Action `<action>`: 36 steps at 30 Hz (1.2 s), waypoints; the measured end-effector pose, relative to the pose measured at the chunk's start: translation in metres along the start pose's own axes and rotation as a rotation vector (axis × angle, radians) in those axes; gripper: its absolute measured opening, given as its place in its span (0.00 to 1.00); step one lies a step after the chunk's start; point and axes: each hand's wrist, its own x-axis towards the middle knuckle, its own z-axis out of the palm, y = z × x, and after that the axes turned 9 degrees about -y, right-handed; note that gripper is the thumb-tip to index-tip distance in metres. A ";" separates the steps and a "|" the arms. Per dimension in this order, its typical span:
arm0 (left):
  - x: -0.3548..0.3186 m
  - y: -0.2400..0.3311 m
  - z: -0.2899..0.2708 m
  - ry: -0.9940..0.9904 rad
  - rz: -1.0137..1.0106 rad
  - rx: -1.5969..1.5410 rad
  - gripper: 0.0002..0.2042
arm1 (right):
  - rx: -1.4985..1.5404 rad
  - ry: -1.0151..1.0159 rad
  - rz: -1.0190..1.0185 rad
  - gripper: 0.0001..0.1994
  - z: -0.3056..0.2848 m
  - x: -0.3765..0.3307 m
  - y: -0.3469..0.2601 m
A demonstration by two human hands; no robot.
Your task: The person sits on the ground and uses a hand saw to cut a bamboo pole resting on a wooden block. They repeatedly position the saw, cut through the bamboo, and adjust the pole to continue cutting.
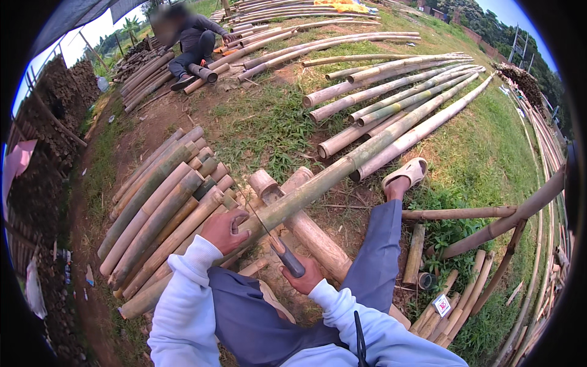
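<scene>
— Where's the pole?
— The long green bamboo pole (342, 171) lies across short bamboo logs (306, 226) on the ground. My left hand (225, 230) is clamped on it.
— And your right hand (304, 276)?
— Closed around the knife (278, 241), blade against the pole.

An outdoor bamboo yard: long poles (391, 104) lie in rows on grass (269, 122), cut lengths (159, 214) stacked nearby.

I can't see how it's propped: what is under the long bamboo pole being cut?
The long bamboo pole rests across two short bamboo logs. The left hand covers its near end; the ground beneath is hidden.
</scene>
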 end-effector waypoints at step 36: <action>-0.037 -0.069 0.020 -0.127 -0.217 -0.111 0.20 | -0.003 0.022 -0.040 0.12 0.008 0.003 0.013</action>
